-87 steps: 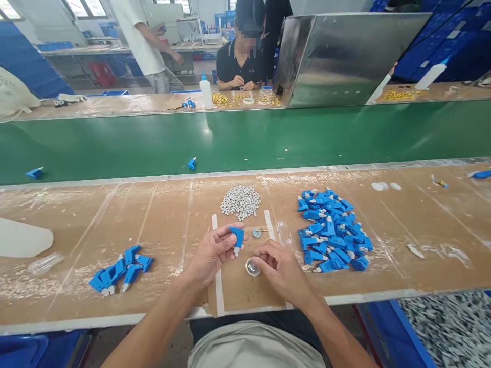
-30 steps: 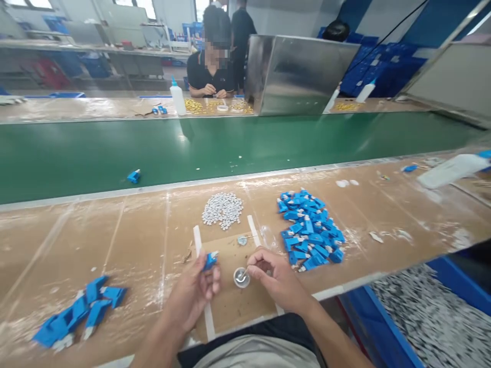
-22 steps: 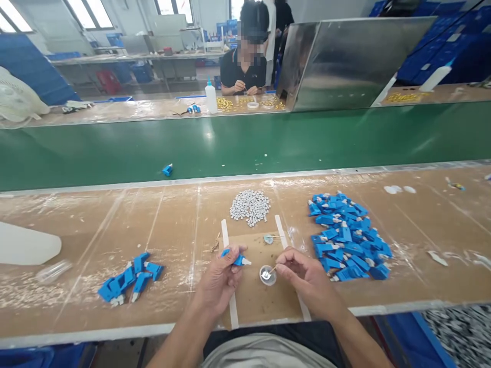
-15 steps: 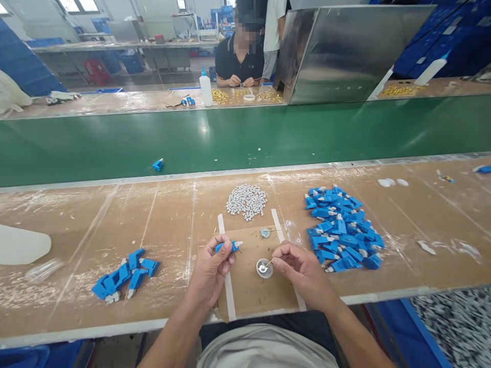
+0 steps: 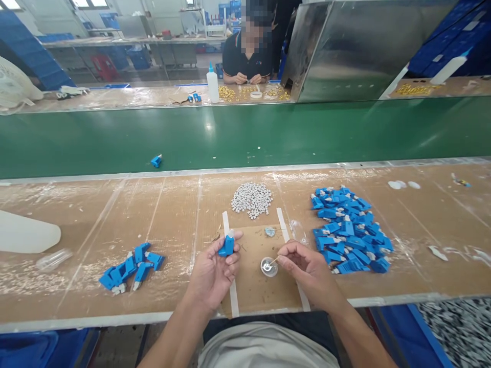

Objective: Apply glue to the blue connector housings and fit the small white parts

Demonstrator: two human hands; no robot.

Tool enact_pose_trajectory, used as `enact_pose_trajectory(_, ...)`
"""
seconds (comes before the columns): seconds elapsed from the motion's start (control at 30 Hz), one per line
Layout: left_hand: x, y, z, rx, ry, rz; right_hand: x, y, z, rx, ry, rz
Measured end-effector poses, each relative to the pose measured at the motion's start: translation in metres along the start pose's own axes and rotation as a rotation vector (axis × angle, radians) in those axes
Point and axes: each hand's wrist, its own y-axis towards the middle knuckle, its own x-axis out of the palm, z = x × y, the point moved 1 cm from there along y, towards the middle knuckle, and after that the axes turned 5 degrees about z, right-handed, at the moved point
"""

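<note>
Starting at the far left, a pale sack is cut off by the edge, its faint print too blurred to read. Below it lies one white container, also cut off, with a clear plastic piece just beside it. Now a small blue cluster, roughly half a dozen overlapping pieces, and beyond it one lone blue piece on the green surface.

Here's the left hand, half open, thumb and fingers gripping one blue piece, white tip up, over the left of two tape strips; the fingers hide part of it. Across the way, one upright white bottle with a blue tip, then a seated person, the dark shirt's small chest mark too tiny to read.

Centre now: a pile of pale bits, too many to count, and one round dish between the strips. Just above it sits a bluish lump with a thin stick. In comes the right hand, fingers curled and closed in a pinch on one slim stick, its lower end at the dish.

Right of that, a big blue heap, dozens overlapping, then three white discs and, lower down, a bin of dark and pale pieces, cut off.
</note>
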Motion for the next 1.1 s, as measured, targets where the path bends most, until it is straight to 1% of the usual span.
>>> enact_pose_trajectory(0.13, 0.001, -0.001, 0.000, 0.058, -0.039, 0.005, -0.001, -0.001, 0.001, -0.002, -0.011, 0.001)
enact_pose_trajectory(0.27, 0.001, -0.002, -0.001, 0.079, 0.000, -0.004, -0.001, -0.002, -0.002, -0.019, -0.050, -0.003)
enact_pose_trajectory(0.37, 0.001, -0.004, -0.003, 0.055, 0.071, -0.051, 0.003, -0.001, -0.005, -0.110, -0.185, 0.000)
enact_pose_trajectory(0.47, -0.001, -0.004, -0.006, 0.092, 0.105, -0.066, 0.007, -0.001, -0.008, -0.255, -0.318, 0.000)
enact_pose_trajectory(0.5, -0.001, -0.004, -0.007, 0.101, 0.104, -0.063, 0.008, -0.001, -0.008, -0.284, -0.338, -0.003)
enact_pose_trajectory(0.57, -0.002, -0.004, -0.008, 0.098, 0.090, -0.061, 0.008, -0.002, -0.010, -0.293, -0.346, -0.010)
enact_pose_trajectory(0.63, -0.003, -0.005, -0.008, 0.066, 0.085, -0.062, 0.006, -0.002, -0.011, -0.253, -0.317, 0.000)
enact_pose_trajectory(0.7, -0.003, -0.006, -0.007, 0.022, 0.087, -0.067, 0.002, -0.002, -0.010, -0.190, -0.237, 0.008)
enact_pose_trajectory(0.83, -0.001, -0.006, -0.009, -0.057, 0.088, -0.089, -0.008, 0.000, -0.009, -0.041, 0.054, 0.026)
enact_pose_trajectory(0.9, 0.000, -0.006, -0.013, -0.076, 0.114, -0.092, -0.010, 0.001, -0.013, -0.003, 0.169, 0.056)
enact_pose_trajectory(1.0, 0.004, -0.006, -0.023, -0.103, 0.169, -0.112, -0.010, -0.002, -0.026, -0.037, 0.225, 0.134)
enact_pose_trajectory(1.1, 0.007, -0.007, -0.032, -0.124, 0.201, -0.163, -0.006, -0.008, -0.041, -0.152, 0.141, 0.238)
